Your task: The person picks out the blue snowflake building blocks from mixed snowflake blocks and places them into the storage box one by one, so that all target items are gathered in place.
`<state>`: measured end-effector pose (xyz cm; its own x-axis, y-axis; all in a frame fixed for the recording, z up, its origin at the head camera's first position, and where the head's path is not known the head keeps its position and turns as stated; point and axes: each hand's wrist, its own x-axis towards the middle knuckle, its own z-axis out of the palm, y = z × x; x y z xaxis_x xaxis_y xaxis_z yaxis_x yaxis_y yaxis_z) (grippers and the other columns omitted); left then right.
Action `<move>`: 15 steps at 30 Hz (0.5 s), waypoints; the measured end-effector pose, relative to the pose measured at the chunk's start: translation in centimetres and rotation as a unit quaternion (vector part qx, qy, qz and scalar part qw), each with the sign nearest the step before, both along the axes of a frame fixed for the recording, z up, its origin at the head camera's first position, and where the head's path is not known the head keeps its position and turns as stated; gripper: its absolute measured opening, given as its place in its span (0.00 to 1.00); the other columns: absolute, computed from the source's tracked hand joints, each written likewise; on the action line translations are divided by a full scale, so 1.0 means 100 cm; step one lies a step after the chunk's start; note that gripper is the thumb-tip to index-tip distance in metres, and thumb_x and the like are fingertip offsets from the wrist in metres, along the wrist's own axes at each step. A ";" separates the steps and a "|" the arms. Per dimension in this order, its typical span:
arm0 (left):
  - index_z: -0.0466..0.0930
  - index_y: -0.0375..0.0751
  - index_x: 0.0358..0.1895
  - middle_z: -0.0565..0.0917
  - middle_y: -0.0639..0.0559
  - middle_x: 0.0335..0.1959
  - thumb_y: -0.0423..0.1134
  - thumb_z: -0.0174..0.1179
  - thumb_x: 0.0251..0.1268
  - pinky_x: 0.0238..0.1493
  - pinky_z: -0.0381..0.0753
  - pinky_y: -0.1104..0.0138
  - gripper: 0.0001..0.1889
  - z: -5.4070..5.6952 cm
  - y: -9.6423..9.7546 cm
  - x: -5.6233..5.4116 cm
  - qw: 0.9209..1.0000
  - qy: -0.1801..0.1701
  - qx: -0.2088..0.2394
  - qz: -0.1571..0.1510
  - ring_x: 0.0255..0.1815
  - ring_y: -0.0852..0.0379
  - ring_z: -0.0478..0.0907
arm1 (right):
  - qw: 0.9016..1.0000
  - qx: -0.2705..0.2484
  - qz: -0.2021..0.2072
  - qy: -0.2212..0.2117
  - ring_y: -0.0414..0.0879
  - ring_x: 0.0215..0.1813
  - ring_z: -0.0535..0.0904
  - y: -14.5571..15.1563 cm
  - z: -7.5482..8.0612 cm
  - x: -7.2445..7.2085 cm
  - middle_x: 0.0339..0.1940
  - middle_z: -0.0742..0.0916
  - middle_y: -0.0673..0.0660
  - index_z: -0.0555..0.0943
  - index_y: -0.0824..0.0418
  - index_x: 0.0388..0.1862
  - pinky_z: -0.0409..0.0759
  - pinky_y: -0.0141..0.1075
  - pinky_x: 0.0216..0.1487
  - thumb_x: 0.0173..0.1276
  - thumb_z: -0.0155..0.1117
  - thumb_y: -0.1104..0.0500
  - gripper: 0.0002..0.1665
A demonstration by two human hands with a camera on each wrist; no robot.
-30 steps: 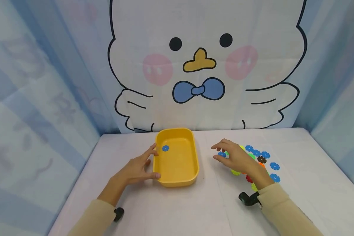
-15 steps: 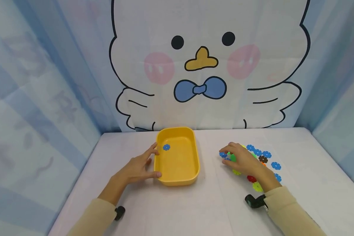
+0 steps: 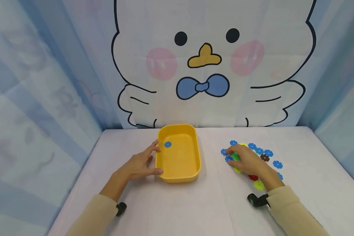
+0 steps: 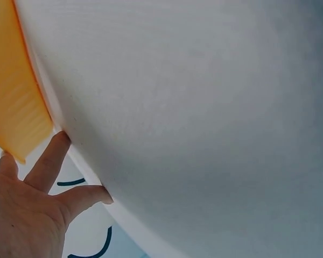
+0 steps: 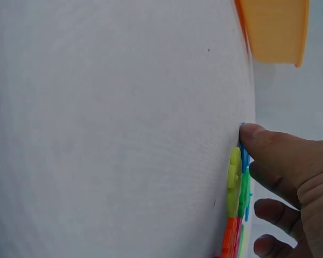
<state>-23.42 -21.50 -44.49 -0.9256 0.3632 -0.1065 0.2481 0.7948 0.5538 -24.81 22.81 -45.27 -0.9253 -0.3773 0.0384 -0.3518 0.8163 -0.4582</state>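
Note:
A yellow plastic tray stands at the middle of the table with one blue flower-shaped disc in it. My left hand rests at the tray's left rim, fingers spread, thumb near the front corner. To the right lies a loose group of flower-shaped discs in blue, green, yellow, red, orange and brown. My right hand is low over them and hides several. Its thumb touches a blue disc in the right wrist view, beside a green disc. The thumb and fingers are apart.
The table has a white cloth. A curtain with a cartoon bird hangs behind its far edge, and blue-and-white curtains hang at both sides. Small black cameras are worn on both wrists.
My right hand has moved right and down onto the discs, uncovering blue ones at the group's left. My left hand has stayed at the tray. The head view has shifted slightly.

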 end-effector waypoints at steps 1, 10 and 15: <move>0.48 0.65 0.82 0.72 0.49 0.75 0.71 0.70 0.52 0.68 0.74 0.40 0.57 0.000 0.000 0.000 1.000 0.000 -0.001 0.000 0.68 0.44 0.77 | 1.000 -0.001 -0.002 -0.004 0.60 0.62 0.78 0.000 -0.001 0.000 0.54 0.86 0.58 0.81 0.60 0.62 0.77 0.61 0.65 0.68 0.74 0.55 0.25; 0.44 0.66 0.83 0.73 0.56 0.74 0.71 0.70 0.52 0.68 0.73 0.41 0.59 0.001 0.001 0.002 1.000 -0.002 -0.003 0.004 0.68 0.45 0.77 | 1.000 -0.016 0.009 -0.004 0.56 0.56 0.81 0.001 -0.006 -0.002 0.51 0.87 0.56 0.82 0.60 0.59 0.81 0.57 0.61 0.68 0.73 0.58 0.21; 0.49 0.66 0.82 0.74 0.49 0.74 0.72 0.70 0.51 0.68 0.74 0.40 0.56 0.000 0.001 0.001 1.000 -0.002 -0.003 0.006 0.67 0.45 0.77 | 1.000 -0.007 0.008 0.001 0.52 0.49 0.79 -0.001 -0.006 -0.002 0.51 0.85 0.56 0.84 0.59 0.55 0.83 0.52 0.56 0.69 0.73 0.58 0.18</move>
